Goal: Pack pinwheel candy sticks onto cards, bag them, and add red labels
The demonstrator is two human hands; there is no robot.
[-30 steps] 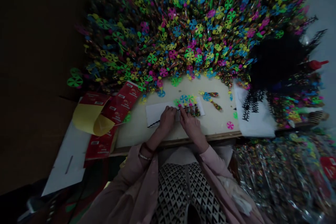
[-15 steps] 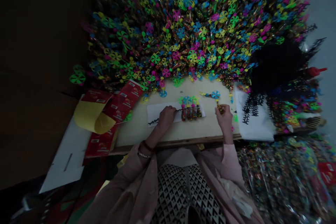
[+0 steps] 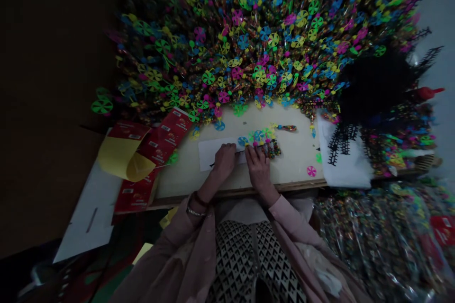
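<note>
My left hand [image 3: 225,160] is closed on a black plastic strip [image 3: 240,151] lying over a white card [image 3: 206,155]. Close beside it, my right hand [image 3: 259,168] has its fingers pressed round a small candy-filled pinwheel tube, mostly hidden under them; its blue pinwheel [image 3: 243,141] shows above the fingertips. Several more candy tubes [image 3: 274,150] with pinwheel tops stand in a row along the strip, just right of that hand. A loose candy tube [image 3: 287,128] lies on the table behind the row, and a pink pinwheel [image 3: 311,171] lies to the right.
A great heap of pinwheel candy tubes [image 3: 234,52] covers the back of the table [image 3: 192,184]. Red and yellow card sheets [image 3: 142,161] lie at left. Black strips [image 3: 341,144] are piled at right on a white bag [image 3: 350,170]. Bagged tubes [image 3: 373,236] fill the lower right.
My right hand has moved left with a candy tube, from the table's right side to the strip beside my left hand. The row has shifted slightly right; my left hand stays on the strip.
</note>
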